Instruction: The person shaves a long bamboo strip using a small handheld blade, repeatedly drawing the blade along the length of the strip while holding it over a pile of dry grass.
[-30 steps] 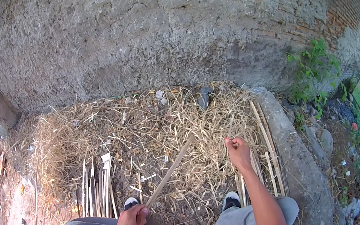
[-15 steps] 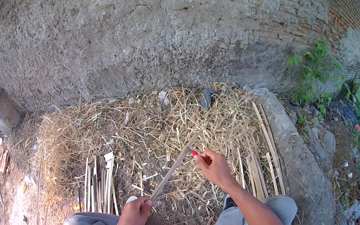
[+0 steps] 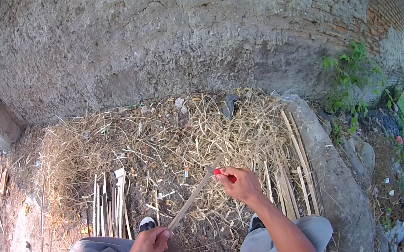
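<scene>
My left hand (image 3: 148,245) is closed around the lower end of a long, thin, pale bamboo or wood strip (image 3: 193,198), which slants up and away to the right. My right hand (image 3: 242,186) grips the red handle of a knife (image 3: 217,172). Its short blade, hard to make out, lies against the strip near the far end. Pale curled shavings (image 3: 230,150) cover the ground under and beyond both hands.
Several cut strips (image 3: 114,202) lie left of my left hand, and more strips (image 3: 289,192) lie on the right beside a concrete ledge (image 3: 334,187). A rough wall (image 3: 174,40) rises behind. A leafy plant (image 3: 350,79) grows at its right foot. My knees flank the work.
The knife and my right hand have shifted very slightly left along with the strip. Both hands keep their grip, and the view has tilted a little.
</scene>
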`<action>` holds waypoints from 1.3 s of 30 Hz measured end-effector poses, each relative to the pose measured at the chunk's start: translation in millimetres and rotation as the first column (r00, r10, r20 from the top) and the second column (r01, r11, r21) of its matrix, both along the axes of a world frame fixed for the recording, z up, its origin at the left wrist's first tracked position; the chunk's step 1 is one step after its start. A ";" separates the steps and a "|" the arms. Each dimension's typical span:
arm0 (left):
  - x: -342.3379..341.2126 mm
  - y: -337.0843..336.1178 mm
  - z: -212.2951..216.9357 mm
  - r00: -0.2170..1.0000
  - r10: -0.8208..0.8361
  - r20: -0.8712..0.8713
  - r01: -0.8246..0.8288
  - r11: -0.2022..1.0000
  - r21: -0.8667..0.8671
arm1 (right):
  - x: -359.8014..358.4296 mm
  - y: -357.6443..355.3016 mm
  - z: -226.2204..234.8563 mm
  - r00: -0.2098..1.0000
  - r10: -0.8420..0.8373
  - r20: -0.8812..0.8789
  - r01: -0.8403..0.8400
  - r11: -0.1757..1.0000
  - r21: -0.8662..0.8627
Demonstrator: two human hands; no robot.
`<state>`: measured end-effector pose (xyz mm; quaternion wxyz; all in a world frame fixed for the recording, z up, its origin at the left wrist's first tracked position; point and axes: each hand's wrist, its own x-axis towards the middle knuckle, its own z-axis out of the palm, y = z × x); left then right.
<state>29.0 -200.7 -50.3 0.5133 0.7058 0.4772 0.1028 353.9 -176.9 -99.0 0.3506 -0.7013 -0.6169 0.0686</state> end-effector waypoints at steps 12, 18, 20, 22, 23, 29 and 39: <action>-5.6 16.9 -11.4 0.981 0.173 0.084 -0.108 0.857 -0.504 | 36.2 8.1 0.8 0.673 -0.256 -0.694 0.244 0.963 -0.119; 11.6 35.5 3.3 0.932 0.288 0.221 -0.016 0.641 -0.767 | -1.2 -0.3 29.0 0.324 -0.090 -0.942 0.041 0.996 -0.081; 16.1 39.4 4.7 0.923 0.292 0.250 0.018 0.617 -0.787 | -9.3 -2.3 34.6 0.293 -0.060 -0.954 0.073 0.997 -0.040; 18.7 43.1 3.1 0.914 0.297 0.278 0.051 0.594 -0.803 | -18.5 -3.3 38.1 0.261 -0.027 -0.965 0.105 0.994 0.001; 20.1 45.0 0.6 0.901 0.298 0.315 0.090 0.582 -0.808 | -23.4 -4.2 38.8 0.286 -0.041 -0.957 0.140 0.990 0.000; 38.5 50.6 3.2 0.867 0.303 0.395 0.180 0.549 -0.816 | -44.2 -12.0 25.1 0.367 -0.097 -0.925 0.146 0.988 -0.046; 64.0 59.9 14.6 0.869 0.221 0.443 0.240 0.594 -0.768 | -62.2 -8.2 34.3 0.152 -0.183 -0.971 0.045 0.983 -0.178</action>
